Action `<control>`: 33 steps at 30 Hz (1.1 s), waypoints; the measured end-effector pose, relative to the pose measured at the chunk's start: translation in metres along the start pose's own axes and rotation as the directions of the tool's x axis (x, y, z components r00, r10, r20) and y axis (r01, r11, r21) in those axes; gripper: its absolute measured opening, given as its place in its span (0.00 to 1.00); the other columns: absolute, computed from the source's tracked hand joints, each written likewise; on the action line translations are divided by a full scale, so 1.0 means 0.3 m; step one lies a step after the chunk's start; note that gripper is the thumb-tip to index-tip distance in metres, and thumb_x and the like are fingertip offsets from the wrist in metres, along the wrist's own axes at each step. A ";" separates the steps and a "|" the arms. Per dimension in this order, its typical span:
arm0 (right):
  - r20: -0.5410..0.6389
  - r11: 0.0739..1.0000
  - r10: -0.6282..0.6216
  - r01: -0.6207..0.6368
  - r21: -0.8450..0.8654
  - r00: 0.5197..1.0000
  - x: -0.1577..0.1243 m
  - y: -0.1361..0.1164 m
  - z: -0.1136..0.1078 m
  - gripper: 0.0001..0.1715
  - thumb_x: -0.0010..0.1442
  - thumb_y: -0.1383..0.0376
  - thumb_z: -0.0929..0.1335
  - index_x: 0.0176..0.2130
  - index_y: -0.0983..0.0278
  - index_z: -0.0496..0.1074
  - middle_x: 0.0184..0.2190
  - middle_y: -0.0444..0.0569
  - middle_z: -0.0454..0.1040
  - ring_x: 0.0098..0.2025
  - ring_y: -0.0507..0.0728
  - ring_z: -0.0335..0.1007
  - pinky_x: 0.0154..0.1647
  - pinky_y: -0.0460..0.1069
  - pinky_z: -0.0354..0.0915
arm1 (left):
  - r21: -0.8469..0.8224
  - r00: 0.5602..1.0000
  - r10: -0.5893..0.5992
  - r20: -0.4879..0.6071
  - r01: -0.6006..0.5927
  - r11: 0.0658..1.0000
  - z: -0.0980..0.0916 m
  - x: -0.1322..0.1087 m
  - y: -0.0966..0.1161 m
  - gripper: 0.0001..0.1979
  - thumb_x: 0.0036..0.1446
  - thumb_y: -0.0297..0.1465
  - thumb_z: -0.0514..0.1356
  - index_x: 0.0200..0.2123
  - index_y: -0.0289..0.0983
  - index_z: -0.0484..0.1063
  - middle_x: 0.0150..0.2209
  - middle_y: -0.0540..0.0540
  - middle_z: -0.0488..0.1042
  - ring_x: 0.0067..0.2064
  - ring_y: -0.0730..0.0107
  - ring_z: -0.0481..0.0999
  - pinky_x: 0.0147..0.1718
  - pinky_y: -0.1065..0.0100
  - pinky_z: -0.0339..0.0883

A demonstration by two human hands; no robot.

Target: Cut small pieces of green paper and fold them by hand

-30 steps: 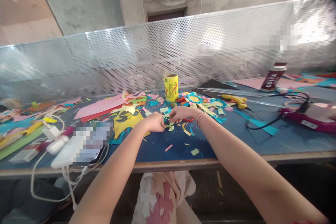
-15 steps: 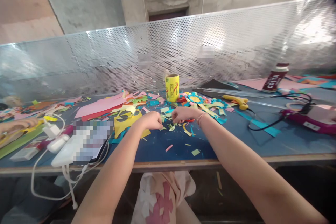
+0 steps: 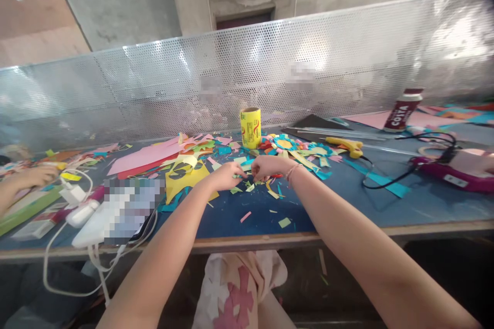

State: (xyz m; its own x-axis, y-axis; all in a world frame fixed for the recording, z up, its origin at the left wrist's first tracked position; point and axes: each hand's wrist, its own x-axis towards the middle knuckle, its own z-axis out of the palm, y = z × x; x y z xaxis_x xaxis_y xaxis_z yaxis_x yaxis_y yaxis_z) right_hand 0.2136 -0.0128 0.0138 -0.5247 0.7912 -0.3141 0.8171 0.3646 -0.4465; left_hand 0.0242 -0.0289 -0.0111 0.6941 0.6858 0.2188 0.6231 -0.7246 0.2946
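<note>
My left hand [image 3: 227,176] and my right hand [image 3: 267,168] are close together over the table, fingertips nearly meeting. Both have their fingers pinched together. Whatever small piece they may hold is too small to make out. Pale green paper scraps [image 3: 250,186] lie just below the fingertips. A red object [image 3: 276,176], partly covered, is beside my right hand. Left of my left hand lies a yellow paper sheet [image 3: 175,185] with shapes cut out of it. Behind the hands stands a yellow tape roll [image 3: 251,128], upright.
Paper flowers [image 3: 284,143] and a yellow glue gun [image 3: 345,145] lie to the right, before a Costa bottle [image 3: 402,110] and a purple power strip [image 3: 455,175]. On the left are pink paper [image 3: 148,157], a phone [image 3: 135,211] with white cables, and another person's hand [image 3: 36,177].
My left fingertips have moved slightly closer to my right ones. The other person's hand at the left has shifted. The whole view has moved a little.
</note>
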 end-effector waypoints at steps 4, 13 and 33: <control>0.006 0.999 0.032 -0.032 -0.011 0.999 -0.019 -0.024 -0.001 0.10 0.46 0.64 0.68 0.30 0.68 0.72 0.27 0.50 0.76 0.28 0.53 0.72 0.27 0.44 0.65 | 0.013 0.996 0.053 0.067 -0.054 0.998 0.017 0.004 0.005 0.13 0.47 0.25 0.59 0.37 0.37 0.76 0.40 0.42 0.73 0.42 0.65 0.71 0.43 0.67 0.64; 0.005 1.000 0.028 -0.028 -0.002 1.000 -0.012 -0.017 0.004 0.07 0.45 0.66 0.68 0.28 0.68 0.70 0.26 0.49 0.75 0.29 0.54 0.73 0.27 0.44 0.65 | -0.022 0.997 0.080 0.018 -0.080 0.997 0.014 0.007 0.024 0.06 0.45 0.28 0.62 0.30 0.36 0.77 0.34 0.44 0.73 0.37 0.68 0.72 0.39 0.69 0.64; 0.019 0.983 -0.051 0.053 -0.174 0.999 0.003 -0.003 -0.001 0.13 0.45 0.60 0.69 0.31 0.67 0.72 0.27 0.47 0.73 0.28 0.51 0.67 0.24 0.43 0.57 | 0.092 0.992 0.115 0.058 -0.120 0.989 -0.023 -0.035 0.068 0.11 0.42 0.25 0.56 0.27 0.38 0.78 0.32 0.46 0.74 0.36 0.68 0.70 0.37 0.70 0.63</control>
State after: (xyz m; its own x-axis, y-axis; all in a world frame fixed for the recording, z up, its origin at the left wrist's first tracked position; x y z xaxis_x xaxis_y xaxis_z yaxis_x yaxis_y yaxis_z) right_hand 0.2125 -0.0123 0.0143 -0.5699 0.7624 -0.3064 0.8170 0.4861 -0.3101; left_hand 0.0271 -0.0502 -0.0009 0.7808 0.5931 0.1964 0.5661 -0.8046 0.1792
